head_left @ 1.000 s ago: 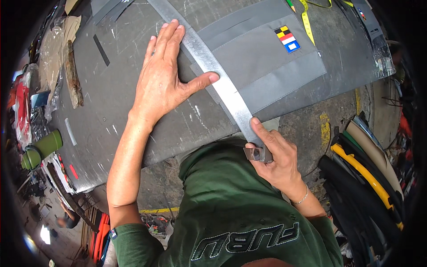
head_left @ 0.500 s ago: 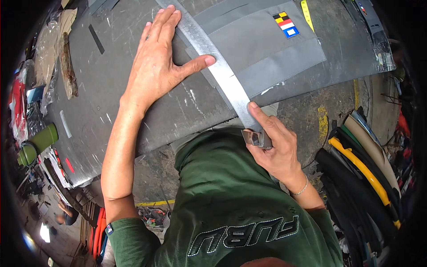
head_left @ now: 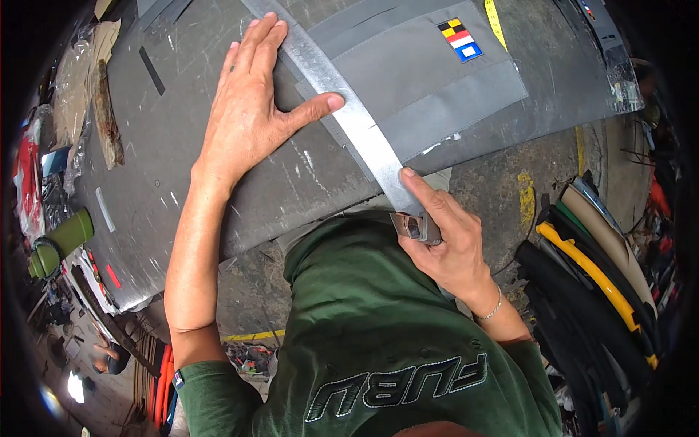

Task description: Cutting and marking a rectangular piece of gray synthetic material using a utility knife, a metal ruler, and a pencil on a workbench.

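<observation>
A long flat metal ruler lies slantwise over the edge of a stitched grey fabric piece, a narrow strip of which shows on the ruler's left. My left hand rests flat, fingers stretched, with fingertips at the ruler's far part and the thumb across its middle. At the near end, by the table's front edge, my right hand is closed round a short hand tool with a flat, shiny metal end; the palm hides its rest. That hand's index finger points along the ruler's near end.
The dark, scuffed worktable carries a yellow measuring tape, a dark strip and a rough wooden stick. A green cylinder is at left. Rolls of material stand at right. Another person is at lower left.
The whole view has shifted slightly, moving the table's contents a little left. Both hands keep the same hold and place on the ruler and tool.
</observation>
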{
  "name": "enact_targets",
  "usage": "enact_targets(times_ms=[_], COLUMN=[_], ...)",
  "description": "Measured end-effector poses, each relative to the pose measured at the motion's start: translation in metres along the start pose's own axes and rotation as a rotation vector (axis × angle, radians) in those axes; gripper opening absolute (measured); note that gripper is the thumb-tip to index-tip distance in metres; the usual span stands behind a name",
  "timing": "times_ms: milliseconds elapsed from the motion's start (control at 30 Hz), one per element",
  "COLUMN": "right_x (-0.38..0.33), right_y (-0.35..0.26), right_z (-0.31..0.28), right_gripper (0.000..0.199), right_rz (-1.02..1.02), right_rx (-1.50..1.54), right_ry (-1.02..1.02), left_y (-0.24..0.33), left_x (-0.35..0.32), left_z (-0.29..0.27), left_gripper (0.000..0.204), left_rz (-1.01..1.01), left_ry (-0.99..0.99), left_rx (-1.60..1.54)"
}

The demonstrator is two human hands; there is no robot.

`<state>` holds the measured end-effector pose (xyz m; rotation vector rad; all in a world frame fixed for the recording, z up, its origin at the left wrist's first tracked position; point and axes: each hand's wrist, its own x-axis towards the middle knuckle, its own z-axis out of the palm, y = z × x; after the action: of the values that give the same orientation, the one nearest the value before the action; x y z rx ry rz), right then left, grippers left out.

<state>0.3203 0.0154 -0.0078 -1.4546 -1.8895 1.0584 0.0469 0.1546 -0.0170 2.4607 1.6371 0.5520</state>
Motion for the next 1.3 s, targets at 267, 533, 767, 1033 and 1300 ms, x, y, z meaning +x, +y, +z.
enact_targets(times_ms=[267, 533, 767, 1033, 1300], right_x=[0.000, -0.001, -0.001, -0.003, 0.041], right_y=[-0.001, -0.002, -0.005, -0.019, -0.038], right_z=[0.000, -0.001, -0.002, -0.032, -0.056], right_gripper=[0.073, 0.071, 0.080, 0.061, 0.055], right_rz=[0.018, 0.040, 0.027, 0.220, 0.105], right_rx=[0.015, 0.027, 0.003, 0.013, -0.208], right_ry=[-0.014, -0.005, 0.006, 0.079, 0.022], left_y=[-0.001, 0.010, 0.014, 0.015, 0.013], left_x=[0.000, 0.002, -0.010, -0.008, -0.011], left_z=[-0.002, -0.012, -0.008, -0.009, -0.012], left_gripper=[0.105, 0.086, 0.051, 0.054, 0.054], left_rz=[-0.007, 0.015, 0.061, 0.124, 0.111], left_ry=[-0.014, -0.020, -0.012, -0.006, -0.044], left_rx=[0.000, 0.015, -0.096, -0.089, -0.081])
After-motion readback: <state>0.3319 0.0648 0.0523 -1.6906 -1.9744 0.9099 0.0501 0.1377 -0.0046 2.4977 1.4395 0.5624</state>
